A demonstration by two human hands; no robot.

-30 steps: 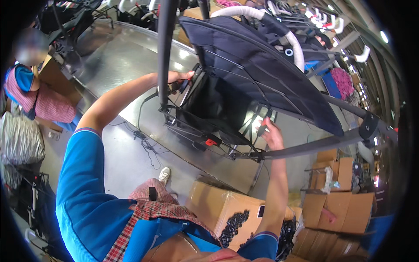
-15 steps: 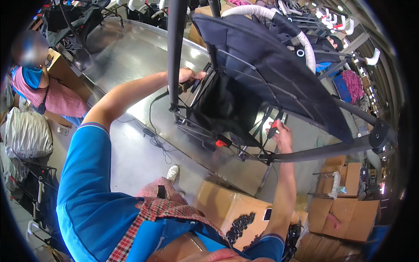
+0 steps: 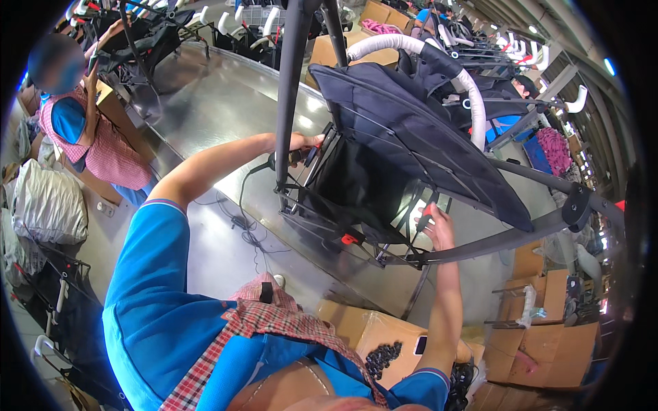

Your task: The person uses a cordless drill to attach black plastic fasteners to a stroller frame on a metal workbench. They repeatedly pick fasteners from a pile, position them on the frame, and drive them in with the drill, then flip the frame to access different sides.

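Observation:
A dark folding stroller [image 3: 411, 137] with a navy fabric seat and a white padded bar stands on a metal worktable [image 3: 205, 103]. My left hand [image 3: 300, 144] is stretched out to the stroller's upright grey frame tube [image 3: 288, 89] and is closed on a dark corded tool with a red tip. My right hand [image 3: 437, 225] is up at the lower rear frame, fingers closed on a small red and black part beside the black basket [image 3: 356, 198]. A red clip [image 3: 349, 239] sits on the basket's lower rail.
Another person in a pink checked top [image 3: 89, 130] stands at the table's left end. Several more strollers [image 3: 151, 34] line the far side. Open cardboard boxes [image 3: 384, 335] sit below me, more boxes [image 3: 548, 329] at right, a grey sack [image 3: 48, 205] at left.
Both hands stay on the same spots of the stroller. My head has shifted, so the stroller and table sit slightly lower and further right in view.

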